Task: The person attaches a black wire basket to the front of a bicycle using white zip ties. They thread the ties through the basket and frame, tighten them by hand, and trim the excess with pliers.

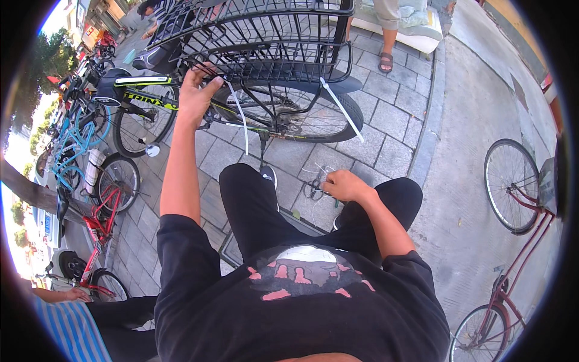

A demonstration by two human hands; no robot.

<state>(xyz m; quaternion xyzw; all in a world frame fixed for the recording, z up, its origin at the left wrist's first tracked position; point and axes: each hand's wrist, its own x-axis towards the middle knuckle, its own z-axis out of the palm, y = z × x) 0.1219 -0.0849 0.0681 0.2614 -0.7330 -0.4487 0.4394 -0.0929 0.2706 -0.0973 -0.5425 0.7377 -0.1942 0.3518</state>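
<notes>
A black wire basket (280, 40) sits over the rear wheel (334, 113) of a bicycle with a black and yellow-green frame. My left hand (199, 88) is raised at the basket's lower left corner, thumb and fingers around its edge; whether it grips the wire is unclear. Beside it a white cable tie (239, 115) hangs down. Another white cable tie (341, 108) hangs from the basket's right end. Low on the right, my right hand (346, 184) is at a pair of dark-handled scissors (315, 189) on the paving, among loose thin white ties (323, 169). Its fingertips are partly hidden.
Parked bicycles, among them a red one (102, 226), line the left. A dark red bicycle (511, 289) stands at the right. A person in sandals (386, 62) stands beyond the basket near a padded seat (420, 27). Another person's hand (77, 295) shows lower left.
</notes>
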